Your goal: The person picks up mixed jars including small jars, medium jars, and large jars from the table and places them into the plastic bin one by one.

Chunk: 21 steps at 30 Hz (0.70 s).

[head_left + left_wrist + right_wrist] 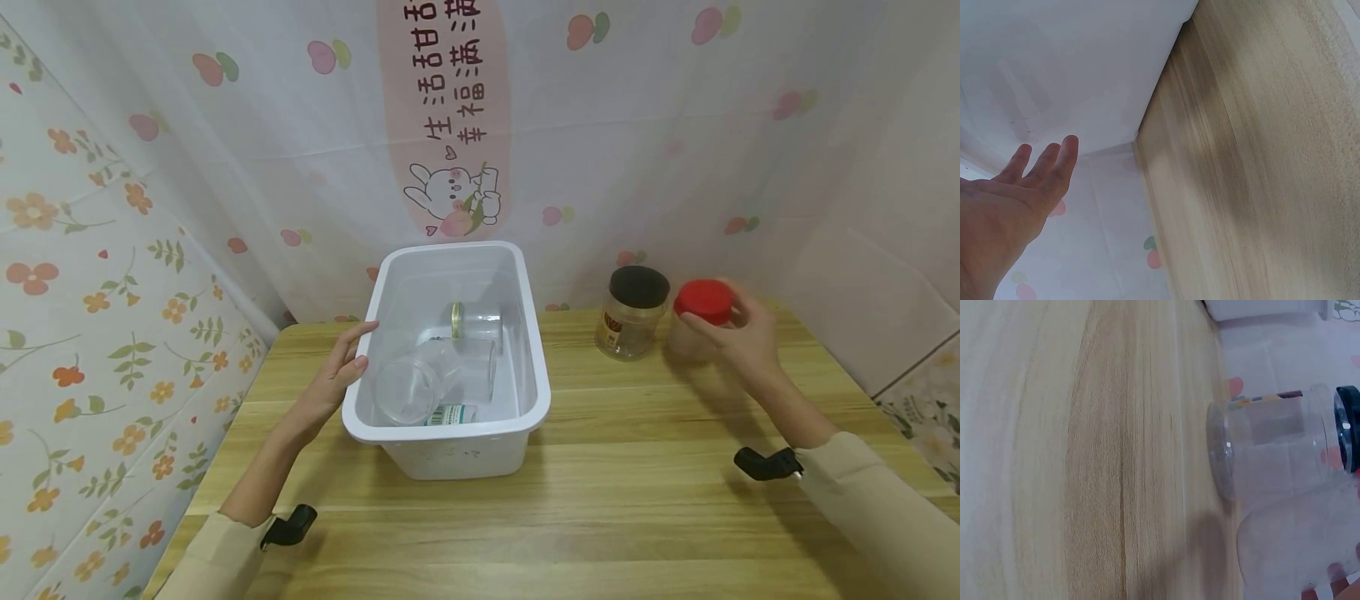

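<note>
My right hand grips a clear jar with a red lid, thumb and fingers round it near the top. In the right wrist view the jar's clear body tilts, with fingertips along its side. Just left of it stands a clear jar with a black lid and a small label. At the left rim of a white plastic tub is my left hand. Its fingers extend loosely against the tub's outer side in the left wrist view.
Inside the tub lie several clear containers, among them a jar with a gold lid and a clear one at the near left. A label shows at the bottom. The wooden table meets a patterned curtain behind.
</note>
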{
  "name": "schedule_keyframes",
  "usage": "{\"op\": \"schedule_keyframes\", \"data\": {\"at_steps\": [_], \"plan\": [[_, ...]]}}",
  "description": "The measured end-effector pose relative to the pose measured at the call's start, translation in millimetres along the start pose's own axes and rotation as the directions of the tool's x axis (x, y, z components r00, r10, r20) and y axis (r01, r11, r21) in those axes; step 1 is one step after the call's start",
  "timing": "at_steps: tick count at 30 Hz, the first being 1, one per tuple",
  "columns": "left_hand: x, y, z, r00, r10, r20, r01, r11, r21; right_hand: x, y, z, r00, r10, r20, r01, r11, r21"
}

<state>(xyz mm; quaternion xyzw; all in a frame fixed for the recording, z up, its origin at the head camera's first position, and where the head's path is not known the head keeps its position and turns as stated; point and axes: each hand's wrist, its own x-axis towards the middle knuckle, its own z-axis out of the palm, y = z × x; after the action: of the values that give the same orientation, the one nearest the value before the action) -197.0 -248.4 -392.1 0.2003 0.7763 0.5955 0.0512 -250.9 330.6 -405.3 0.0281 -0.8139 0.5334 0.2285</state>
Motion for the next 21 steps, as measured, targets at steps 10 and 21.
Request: {"op": "schedule_keyframes", "data": {"at_steps": [10, 21], "plan": [[0.3, 2.5, 1.6, 1.0, -0.005, -0.007, 0.005, 1.0, -0.003, -2, 10, -2, 1.0, 0.005, 0.013, -0.004, 1.0, -0.03], [-0.2, 3.2, 2.1, 1.0, -0.003, -0.003, 0.003, 1.0, -0.007, -11, 8, -4, 0.998, 0.023, 0.058, -0.021, 0.999, -0.032]]}}
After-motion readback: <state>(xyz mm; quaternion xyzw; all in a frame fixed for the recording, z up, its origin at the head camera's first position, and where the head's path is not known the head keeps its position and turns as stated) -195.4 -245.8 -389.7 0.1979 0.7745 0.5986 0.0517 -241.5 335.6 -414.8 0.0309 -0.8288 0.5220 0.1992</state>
